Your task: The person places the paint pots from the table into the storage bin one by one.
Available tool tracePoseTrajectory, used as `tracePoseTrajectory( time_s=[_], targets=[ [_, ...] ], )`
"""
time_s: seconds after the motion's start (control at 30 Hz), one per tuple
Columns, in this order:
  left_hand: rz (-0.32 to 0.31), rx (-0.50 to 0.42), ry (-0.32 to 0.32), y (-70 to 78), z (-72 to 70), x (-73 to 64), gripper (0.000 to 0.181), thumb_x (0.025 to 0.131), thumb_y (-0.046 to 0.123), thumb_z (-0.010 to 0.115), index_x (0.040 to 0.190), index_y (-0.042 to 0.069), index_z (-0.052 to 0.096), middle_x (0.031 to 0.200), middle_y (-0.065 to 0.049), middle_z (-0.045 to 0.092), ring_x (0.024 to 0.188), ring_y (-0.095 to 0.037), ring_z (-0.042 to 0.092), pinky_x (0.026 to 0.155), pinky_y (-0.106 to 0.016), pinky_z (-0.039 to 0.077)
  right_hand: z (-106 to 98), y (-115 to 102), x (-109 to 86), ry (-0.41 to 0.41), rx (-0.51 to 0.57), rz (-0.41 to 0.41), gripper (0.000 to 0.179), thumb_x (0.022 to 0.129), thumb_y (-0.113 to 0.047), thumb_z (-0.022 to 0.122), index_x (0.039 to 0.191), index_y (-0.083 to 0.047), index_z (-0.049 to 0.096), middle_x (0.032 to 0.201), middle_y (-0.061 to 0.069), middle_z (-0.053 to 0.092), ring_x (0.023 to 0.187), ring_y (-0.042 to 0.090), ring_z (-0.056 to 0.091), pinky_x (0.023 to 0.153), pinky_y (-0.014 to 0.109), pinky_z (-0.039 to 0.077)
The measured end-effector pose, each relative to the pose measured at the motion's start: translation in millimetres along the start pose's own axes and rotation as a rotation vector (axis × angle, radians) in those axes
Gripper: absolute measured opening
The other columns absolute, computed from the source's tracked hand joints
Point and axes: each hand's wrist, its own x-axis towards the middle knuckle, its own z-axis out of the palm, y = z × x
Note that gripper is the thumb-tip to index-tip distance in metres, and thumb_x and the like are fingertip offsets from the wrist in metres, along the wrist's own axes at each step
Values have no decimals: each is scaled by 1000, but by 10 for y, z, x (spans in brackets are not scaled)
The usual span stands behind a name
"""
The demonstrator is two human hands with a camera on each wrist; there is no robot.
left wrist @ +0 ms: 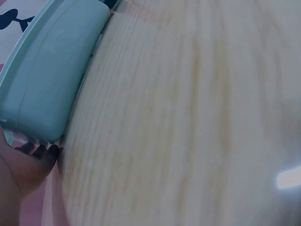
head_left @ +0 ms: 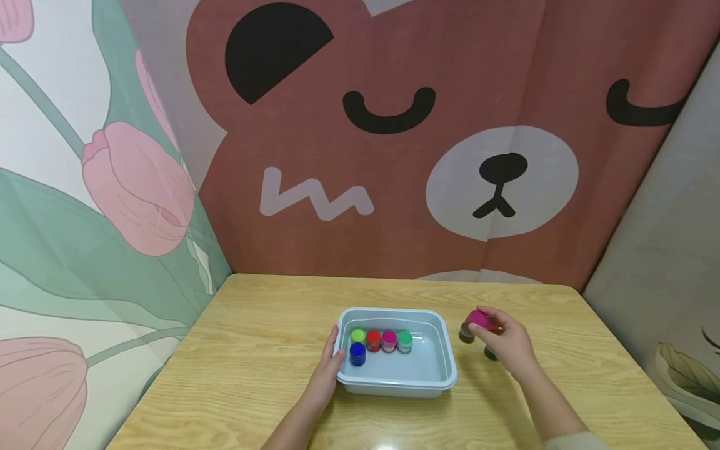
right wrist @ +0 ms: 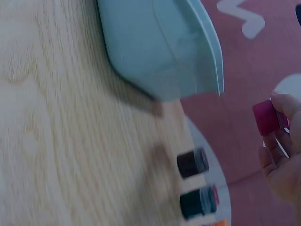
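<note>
A pale blue plastic tub [head_left: 394, 381] stands on the wooden table and holds several small paint jars with yellow-green [head_left: 357, 336], red [head_left: 374, 340], magenta [head_left: 389, 341], green [head_left: 404, 341] and blue [head_left: 357, 354] lids. My left hand [head_left: 329, 369] rests against the tub's left rim [left wrist: 47, 80], fingers straight. Right of the tub, my right hand [head_left: 503, 340] pinches a magenta-lidded jar [head_left: 479, 319] [right wrist: 268, 117] just above the table. A brown-lidded jar [head_left: 466, 334] [right wrist: 192, 162] and a dark green jar [head_left: 490, 354] [right wrist: 197, 201] stand beside that hand.
The wooden table [head_left: 242, 350] is backed by a bear-print curtain [head_left: 394, 137] at the rear and a tulip-print panel [head_left: 84, 187] on the left. A grey wall panel [head_left: 669, 237] closes the right side. Bare wood lies left of the tub and along the front edge.
</note>
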Motion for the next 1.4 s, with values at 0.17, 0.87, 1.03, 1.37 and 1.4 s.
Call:
tracePoseTrajectory(
  time_s=[0.17,0.87,1.03,1.37,1.4],
  targets=[
    [7,-9,0,0,2,-1,59,105,27,38,159,20,15,165,-17,9,149,-48,4,114,-73,3,162,-130,17,-49,21,-36,59,89,-35,72,137,-6,54,127,19,61,103,22,64,76,18,55],
    [-4,-7,-1,-7,-2,3,61,104,32,39,159,22,14,165,-17,9,149,-49,4,113,-75,4,995,-543,14,-204,105,-141,43,83,-14,78,122,-2,66,112,13,69,94,21,66,79,25,58],
    [-8,-1,1,-8,-3,7,61,104,32,38,159,21,14,165,-17,9,149,-49,5,113,-74,4,1174,-576,24,-257,55,-154,44,80,-15,80,120,-2,67,107,11,71,92,21,66,76,26,56],
    [11,-11,-17,-15,-9,2,61,105,34,38,159,20,13,165,-18,9,149,-49,4,113,-74,3,1404,-598,36,-321,-45,-276,41,78,-16,82,115,-6,70,111,11,72,100,23,65,84,35,55],
    [11,-12,-18,-14,-9,1,61,105,34,37,159,20,13,165,-19,9,149,-49,5,113,-74,4,1416,-597,41,-337,-44,-297,41,78,-15,82,116,-5,70,112,12,71,100,23,64,85,34,55]
  ],
)
